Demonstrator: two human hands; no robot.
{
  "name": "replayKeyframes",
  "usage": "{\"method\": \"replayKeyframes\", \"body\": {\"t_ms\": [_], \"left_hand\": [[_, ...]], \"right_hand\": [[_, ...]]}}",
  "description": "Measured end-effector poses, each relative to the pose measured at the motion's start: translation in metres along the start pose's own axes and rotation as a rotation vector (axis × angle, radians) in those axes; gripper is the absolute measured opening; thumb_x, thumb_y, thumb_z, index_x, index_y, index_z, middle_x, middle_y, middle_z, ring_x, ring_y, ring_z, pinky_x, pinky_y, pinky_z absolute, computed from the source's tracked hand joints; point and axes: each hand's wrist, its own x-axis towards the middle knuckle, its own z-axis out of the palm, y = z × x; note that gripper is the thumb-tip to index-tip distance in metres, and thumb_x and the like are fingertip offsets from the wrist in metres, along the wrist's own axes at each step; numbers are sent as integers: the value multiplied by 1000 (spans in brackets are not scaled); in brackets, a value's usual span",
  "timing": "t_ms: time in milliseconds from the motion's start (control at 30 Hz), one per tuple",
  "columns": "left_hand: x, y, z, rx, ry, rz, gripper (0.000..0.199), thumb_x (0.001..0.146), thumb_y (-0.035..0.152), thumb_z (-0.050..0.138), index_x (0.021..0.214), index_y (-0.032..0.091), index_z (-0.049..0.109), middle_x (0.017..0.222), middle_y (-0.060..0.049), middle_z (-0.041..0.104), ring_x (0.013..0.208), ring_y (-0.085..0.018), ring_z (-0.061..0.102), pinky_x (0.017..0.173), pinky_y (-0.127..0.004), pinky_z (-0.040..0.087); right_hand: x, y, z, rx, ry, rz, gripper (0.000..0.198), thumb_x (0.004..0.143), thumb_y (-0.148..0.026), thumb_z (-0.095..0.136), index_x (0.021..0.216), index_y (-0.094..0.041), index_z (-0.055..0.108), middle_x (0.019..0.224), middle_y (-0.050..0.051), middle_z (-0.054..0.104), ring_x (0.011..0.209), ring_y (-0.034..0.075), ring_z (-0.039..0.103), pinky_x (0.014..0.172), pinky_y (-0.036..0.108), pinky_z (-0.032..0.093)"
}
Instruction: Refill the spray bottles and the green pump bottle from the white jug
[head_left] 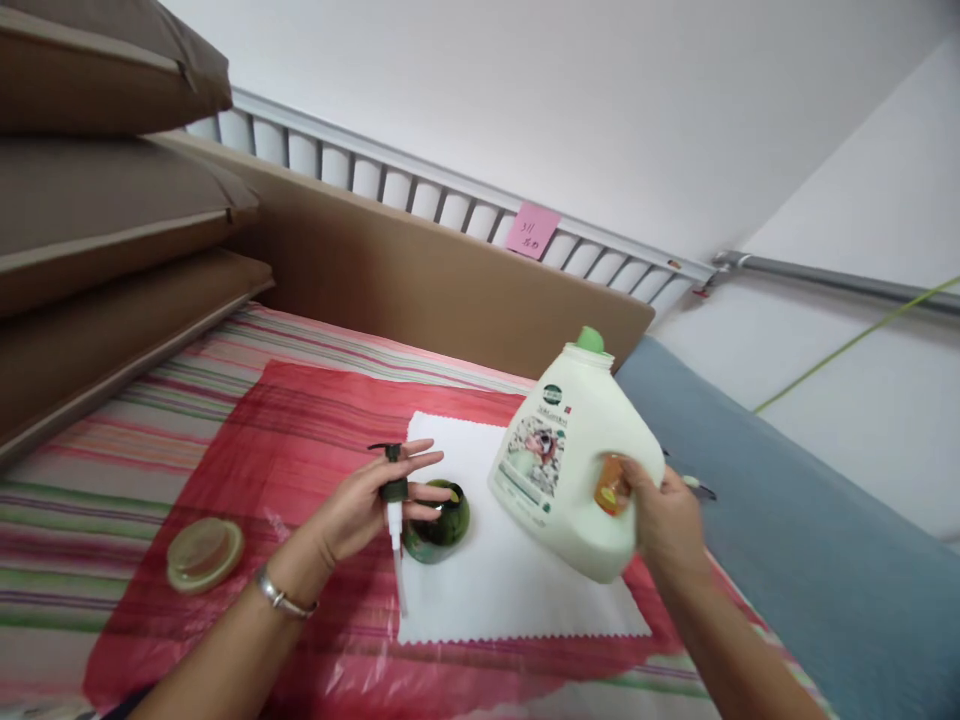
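**Fingers on the pump, other hand full of jug**

Fingers (420, 458) of the left hand (360, 510) are spread out pretty loose, with the black pump head (392, 478) pinched between a couple of them, its white tube (397, 555) dangling down toward the cloth. That same hand's fingertips are touching the rim of the small green bottle (437, 522), which sits open on the white cloth (510, 570). There's a bracelet (281, 597) on that wrist.

Right hand (664, 525) is wrapped around the handle side of a big white jug (570, 470), fully closed on it. It's held up off the cloth, tilted, green cap (590, 340) on and pointing up and away, label facing the green bottle. The jug is just right of the bottle, not touching it.

Under the cloth is a crinkly red plastic sheet (300, 440), laid over a striped cover (97, 470). A round yellowish lid (204, 552) lies on the left edge of the red sheet, well apart from the hands.

Further back there's a brown board (420, 280), stacked brown cushions (90, 200) on the left, then a white rail (420, 190) with a pink sticky note (532, 231) on it. Can't read the note.
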Motion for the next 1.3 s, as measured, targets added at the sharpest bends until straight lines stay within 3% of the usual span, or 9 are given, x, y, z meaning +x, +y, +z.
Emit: {"method": "replayKeyframes", "body": {"t_ms": [200,367,467,600,733,867,1100,1300], "left_hand": [[-3,19,-1,21,88,134,32,86,25,44,115,14,52,126,-17,53,97,-31,62,79,-44,52],[-10,23,8,112,232,420,28,83,24,49,108,16,57,116,-13,61,90,-26,65,76,-38,54],[-12,23,26,192,342,591,24,83,25,51,103,17,60,108,-10,65,87,-23,66,75,-36,54],[-6,24,64,336,419,719,20,80,25,55,98,18,61,99,-8,68,87,-22,65,78,-38,53],[7,20,99,574,423,762,22,80,28,55,97,16,63,102,-10,67,96,-23,62,86,-40,48],[21,8,116,744,433,727,26,80,33,56,97,16,64,102,-10,67,97,-23,61,88,-39,47],[39,-12,123,806,437,632,25,79,32,56,96,15,64,103,-10,67,100,-24,59,88,-36,45],[42,-43,83,983,555,480,29,77,35,57,97,17,65,105,-8,66,100,-22,57,91,-35,40]], "right_hand": [[-14,28,77,152,45,75,34,77,-53,51,77,-19,51,59,-1,54,57,17,52,58,30,46],[-31,42,97,213,-102,85,28,83,-39,55,98,-14,55,85,1,60,72,14,58,69,34,49],[-28,49,92,246,-203,69,31,83,-39,56,103,-15,54,93,4,61,82,17,59,75,38,49],[-21,59,75,314,-291,23,41,78,-46,56,109,-19,51,102,9,61,90,22,58,78,39,47],[-32,75,49,402,-267,-34,46,79,-50,49,113,-19,46,115,13,56,103,25,54,86,40,44],[-53,99,18,400,-290,-42,42,78,-51,48,109,-22,50,114,11,58,101,25,55,87,42,43],[-70,138,-13,358,-325,6,43,76,-54,46,101,-20,56,103,12,64,92,26,61,80,40,50],[-77,133,-13,373,-422,-28,39,78,-52,46,100,-22,59,101,8,66,92,24,61,78,35,50]]}}
